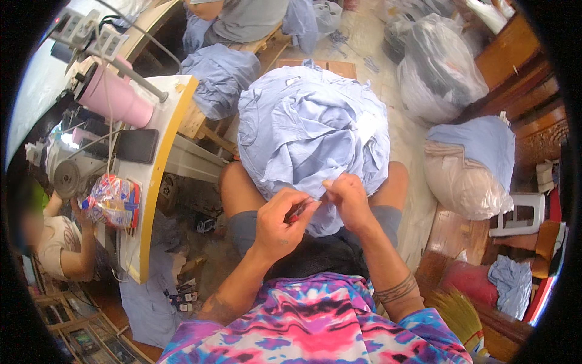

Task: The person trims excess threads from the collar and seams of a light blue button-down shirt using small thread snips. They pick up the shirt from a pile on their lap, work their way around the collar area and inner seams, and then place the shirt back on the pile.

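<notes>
Tie-dye shirt (315,321) is right up close, just below the hands. Left hand (284,221) is curled around some small dark-and-red thing (296,212), too hidden to tell what. Right hand (350,199), close beside it, looks to be pinching the near edge of the light-blue cloth pile (303,115), which sits right in front of both. Off to their left there's a table (167,118) with a pink tumbler (115,97) and a dark phone (137,146).
</notes>
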### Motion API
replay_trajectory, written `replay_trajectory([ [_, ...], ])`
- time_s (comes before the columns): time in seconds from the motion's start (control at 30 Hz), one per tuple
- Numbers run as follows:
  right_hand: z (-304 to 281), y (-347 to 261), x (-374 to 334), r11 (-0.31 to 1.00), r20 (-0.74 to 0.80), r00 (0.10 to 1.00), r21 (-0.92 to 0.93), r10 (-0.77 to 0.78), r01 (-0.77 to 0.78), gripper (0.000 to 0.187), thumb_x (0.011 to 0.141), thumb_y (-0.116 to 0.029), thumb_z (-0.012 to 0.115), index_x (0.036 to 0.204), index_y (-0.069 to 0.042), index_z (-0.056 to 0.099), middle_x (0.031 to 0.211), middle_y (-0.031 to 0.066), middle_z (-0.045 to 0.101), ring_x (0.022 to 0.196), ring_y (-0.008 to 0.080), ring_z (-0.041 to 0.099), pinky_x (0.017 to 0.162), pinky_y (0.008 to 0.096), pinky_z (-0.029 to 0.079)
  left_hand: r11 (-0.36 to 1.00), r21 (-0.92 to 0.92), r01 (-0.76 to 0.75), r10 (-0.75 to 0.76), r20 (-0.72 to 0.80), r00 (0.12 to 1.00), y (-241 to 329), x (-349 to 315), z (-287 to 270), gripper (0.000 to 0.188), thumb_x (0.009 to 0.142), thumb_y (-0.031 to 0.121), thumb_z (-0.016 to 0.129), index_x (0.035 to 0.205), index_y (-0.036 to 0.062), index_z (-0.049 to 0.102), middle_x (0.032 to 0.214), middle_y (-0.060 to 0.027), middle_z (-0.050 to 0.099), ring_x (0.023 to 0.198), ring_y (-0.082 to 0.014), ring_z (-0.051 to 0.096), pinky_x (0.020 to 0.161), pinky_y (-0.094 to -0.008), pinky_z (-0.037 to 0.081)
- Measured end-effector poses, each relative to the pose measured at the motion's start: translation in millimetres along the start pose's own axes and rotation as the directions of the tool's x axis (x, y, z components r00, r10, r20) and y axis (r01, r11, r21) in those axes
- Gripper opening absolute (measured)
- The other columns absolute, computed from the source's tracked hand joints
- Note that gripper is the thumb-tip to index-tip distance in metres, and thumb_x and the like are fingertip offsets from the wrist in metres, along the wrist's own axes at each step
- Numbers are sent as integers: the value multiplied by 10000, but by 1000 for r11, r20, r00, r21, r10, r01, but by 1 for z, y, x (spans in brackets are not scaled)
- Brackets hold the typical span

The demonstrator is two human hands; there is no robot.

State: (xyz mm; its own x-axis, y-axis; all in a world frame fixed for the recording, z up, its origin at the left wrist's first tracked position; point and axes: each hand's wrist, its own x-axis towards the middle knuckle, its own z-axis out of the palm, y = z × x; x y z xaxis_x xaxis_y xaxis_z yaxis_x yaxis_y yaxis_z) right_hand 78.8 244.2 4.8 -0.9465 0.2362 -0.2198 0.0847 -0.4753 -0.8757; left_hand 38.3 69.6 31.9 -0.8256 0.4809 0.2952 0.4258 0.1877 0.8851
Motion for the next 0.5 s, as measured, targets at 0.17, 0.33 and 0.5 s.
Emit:
replay_trajectory([
  [0.17,-21,10,-5,954,-15,998,295,-59,61,230,851,-134,636,662,-96,511,642,-22,464,611,102,427,618,293,362,989,-83,-123,129,75,989,10,-4,-4,93,895,28,753,934,5,672,831,-44,638,655,-84,518,573,-237,401],
  [0.33,-13,2,-14,947,70,991,310,-115,88,199,846,-135,617,676,-90,525,649,-43,459,597,80,394,601,279,331,988,-144,-59,63,24,998,26,-1,-13,126,876,35,769,956,1,678,846,-46,643,659,-81,519,573,-233,397],
  [0.5,2,-13,-17,965,94,988,244,-125,99,211,879,-125,633,685,-59,584,639,-64,481,563,36,329,528,267,235,975,-220,6,8,64,998,33,7,-13,163,853,8,785,978,-10,681,850,-53,653,645,-62,516,556,-216,391],
])
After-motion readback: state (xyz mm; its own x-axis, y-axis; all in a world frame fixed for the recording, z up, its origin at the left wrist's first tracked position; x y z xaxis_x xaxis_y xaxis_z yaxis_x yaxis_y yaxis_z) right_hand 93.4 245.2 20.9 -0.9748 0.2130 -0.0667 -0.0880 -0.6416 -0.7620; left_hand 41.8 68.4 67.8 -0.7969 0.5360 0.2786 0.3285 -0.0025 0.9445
